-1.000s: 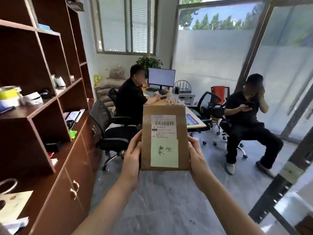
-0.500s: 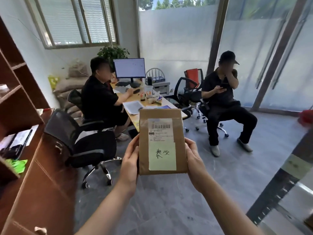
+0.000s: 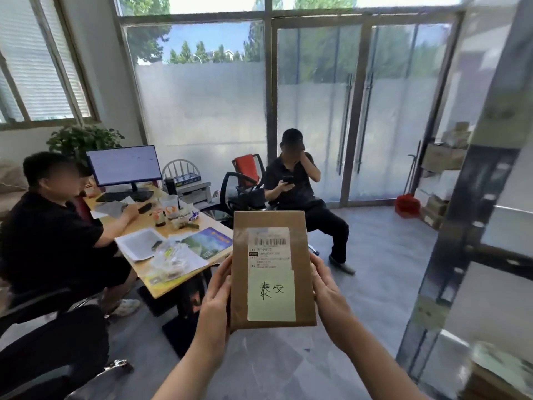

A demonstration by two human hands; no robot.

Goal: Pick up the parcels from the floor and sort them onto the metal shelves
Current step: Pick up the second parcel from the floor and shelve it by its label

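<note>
A flat brown cardboard parcel [image 3: 272, 269] stands upright in front of me, held at chest height. It carries a white barcode label and a pale green note with black handwriting. My left hand [image 3: 217, 293] grips its left edge and my right hand [image 3: 327, 290] grips its right edge. The dark upright post of a metal shelf [image 3: 458, 249] rises close on my right, with pale shelf boards behind it. More boxes [image 3: 442, 157] sit on shelving further back on the right.
A wooden desk [image 3: 173, 281] with a monitor, papers and cups stands at left, with one seated person [image 3: 49, 232] at it. Another person [image 3: 300, 194] sits on a chair ahead by glass doors. A black office chair [image 3: 54, 353] is at lower left. A red dustpan [image 3: 406, 204] leans by the doors.
My view has swung to the right: the wooden cabinet has left the frame and the metal shelf post has come in closer on the right. Both hands still hold the parcel the same way.
</note>
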